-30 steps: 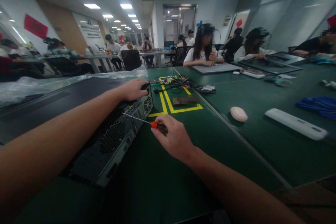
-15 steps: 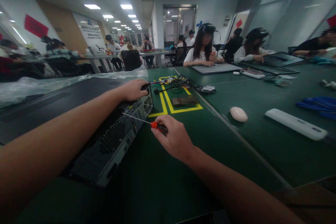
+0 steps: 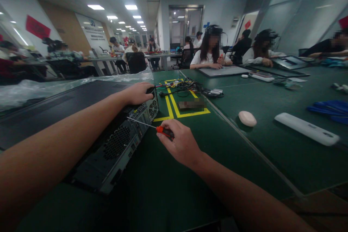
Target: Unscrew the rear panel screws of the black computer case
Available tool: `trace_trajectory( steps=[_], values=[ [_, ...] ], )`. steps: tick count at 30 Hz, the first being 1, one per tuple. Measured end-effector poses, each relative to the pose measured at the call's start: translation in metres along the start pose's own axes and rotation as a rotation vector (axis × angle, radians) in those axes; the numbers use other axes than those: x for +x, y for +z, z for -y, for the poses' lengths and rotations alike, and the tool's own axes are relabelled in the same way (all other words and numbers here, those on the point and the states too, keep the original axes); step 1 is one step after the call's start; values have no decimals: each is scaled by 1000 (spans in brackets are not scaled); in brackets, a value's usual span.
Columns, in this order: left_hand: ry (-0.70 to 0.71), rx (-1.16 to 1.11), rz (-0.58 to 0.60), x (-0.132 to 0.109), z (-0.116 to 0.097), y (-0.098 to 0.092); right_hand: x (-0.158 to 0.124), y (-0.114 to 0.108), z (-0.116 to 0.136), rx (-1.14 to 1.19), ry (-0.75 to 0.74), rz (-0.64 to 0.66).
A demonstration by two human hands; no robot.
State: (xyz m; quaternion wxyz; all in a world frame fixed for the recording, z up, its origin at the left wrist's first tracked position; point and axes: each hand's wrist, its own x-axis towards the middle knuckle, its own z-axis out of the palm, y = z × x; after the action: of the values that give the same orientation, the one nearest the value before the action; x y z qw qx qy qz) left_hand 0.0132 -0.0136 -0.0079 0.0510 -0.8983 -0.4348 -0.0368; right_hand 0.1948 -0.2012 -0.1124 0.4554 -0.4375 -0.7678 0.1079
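Note:
A black desktop computer case (image 3: pixel 81 92) lies on its side at the left, its rear panel (image 3: pixel 136 134) with vents and ports facing me. My left hand (image 3: pixel 139 93) is on the case's far rear corner, fingers curled over the edge; their tips are partly hidden. Between the fingers of my right hand (image 3: pixel 182 139) is a screwdriver (image 3: pixel 164 130) with a red and black handle. Its long thin shaft points left, and the tip meets the rear panel near the upper edge. Whether it sits in a screw is too small to tell.
Beyond the case lie tangled cables (image 3: pixel 187 86) and a flat dark part (image 3: pixel 187 105) inside yellow tape markings. To the right are a pale oval object (image 3: pixel 247 118), a long white device (image 3: pixel 307 128) and blue cloth (image 3: pixel 330 110). Plastic sheeting (image 3: pixel 125 77) lies behind. Co-workers sit across the table.

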Motion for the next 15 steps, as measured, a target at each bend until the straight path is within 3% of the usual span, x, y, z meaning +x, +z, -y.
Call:
trace_trajectory(
  steps=[15],
  values=[
    [-3, 2, -4, 0, 0, 0, 0, -1, 1, -11, -2, -10]
  ],
)
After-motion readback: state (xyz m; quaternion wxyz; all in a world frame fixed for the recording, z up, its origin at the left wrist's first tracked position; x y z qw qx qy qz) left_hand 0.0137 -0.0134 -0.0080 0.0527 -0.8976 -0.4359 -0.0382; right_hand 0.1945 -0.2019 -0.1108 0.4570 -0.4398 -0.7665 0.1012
